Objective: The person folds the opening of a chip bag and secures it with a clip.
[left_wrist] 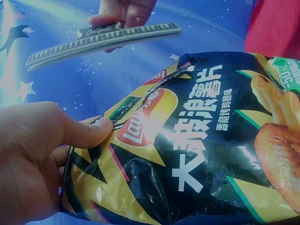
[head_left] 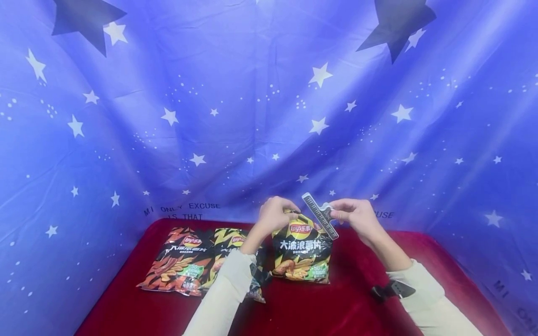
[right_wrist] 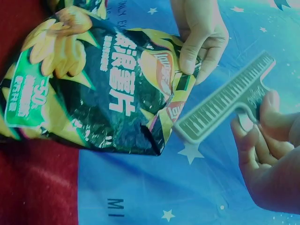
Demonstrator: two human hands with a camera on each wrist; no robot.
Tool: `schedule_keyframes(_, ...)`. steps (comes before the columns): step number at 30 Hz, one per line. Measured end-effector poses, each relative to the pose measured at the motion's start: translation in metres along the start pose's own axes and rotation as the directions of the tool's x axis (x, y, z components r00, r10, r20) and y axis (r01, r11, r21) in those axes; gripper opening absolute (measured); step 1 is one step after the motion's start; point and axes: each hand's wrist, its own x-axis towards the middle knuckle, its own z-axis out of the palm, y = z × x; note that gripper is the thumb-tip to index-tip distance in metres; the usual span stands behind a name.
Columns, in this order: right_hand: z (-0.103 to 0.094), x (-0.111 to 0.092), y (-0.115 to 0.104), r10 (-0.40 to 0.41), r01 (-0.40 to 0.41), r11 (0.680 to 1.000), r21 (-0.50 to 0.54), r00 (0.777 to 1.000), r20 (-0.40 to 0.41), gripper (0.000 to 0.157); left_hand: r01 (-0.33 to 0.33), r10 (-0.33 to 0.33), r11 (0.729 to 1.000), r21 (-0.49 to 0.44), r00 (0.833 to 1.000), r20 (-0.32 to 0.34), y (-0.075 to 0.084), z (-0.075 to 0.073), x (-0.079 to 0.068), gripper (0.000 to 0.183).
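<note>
A black and yellow Lay's chip bag (head_left: 300,256) stands on the red cloth, its top edge folded over. My left hand (head_left: 274,214) pinches the upper left of that fold, and in the left wrist view the thumb (left_wrist: 101,131) presses on the front. By its handle, my right hand (head_left: 357,217) pinches a long bag clip (head_left: 319,215) printed with piano keys. The clip slants beside the bag's upper right corner and overlaps it in the head view. Seen from the right wrist, the clip's lower end (right_wrist: 190,131) lies close by the folded edge.
Left of the held bag lie a red and black chip bag (head_left: 180,266) and a yellow and black one (head_left: 222,240), the latter partly hidden by my left forearm. A blue star-printed cloth (head_left: 252,116) hangs behind the red-covered table (head_left: 319,312).
</note>
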Motion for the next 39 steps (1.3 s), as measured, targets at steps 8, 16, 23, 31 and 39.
schedule_keyframes(8, 0.007, 0.008, -0.005, 0.069, -0.061, 0.997, 0.055, 0.985, -0.159, 0.018, -0.002, 0.001, 0.999, -0.043, 1.0, -0.016, 0.003, 0.0, -0.002, 0.013)
schedule_keyframes(16, 0.017, 0.018, 0.0, 0.093, -0.096, 0.995, -0.002, 0.971, -0.222, 0.028, -0.037, 0.035, 0.994, -0.106, 0.999, -0.015, 0.001, 0.001, -0.001, 0.014)
schedule_keyframes(23, 0.025, 0.017, 0.008, 0.083, -0.098, 0.993, -0.061, 0.974, -0.211, 0.027, -0.055, 0.056, 0.987, -0.149, 0.998, 0.0, 0.001, 0.0, -0.001, 0.018)
schedule_keyframes(31, 0.029, 0.014, 0.012, 0.09, -0.098, 0.994, -0.038, 0.98, -0.18, 0.027, -0.056, 0.06, 0.98, -0.189, 0.998, 0.017, 0.0, 0.0, -0.001, 0.017)
schedule_keyframes(39, 0.029, 0.011, 0.014, 0.062, -0.07, 0.996, -0.051, 0.988, -0.145, 0.027, -0.072, 0.082, 0.977, -0.199, 0.996, 0.04, -0.001, -0.003, 0.0, 0.016)
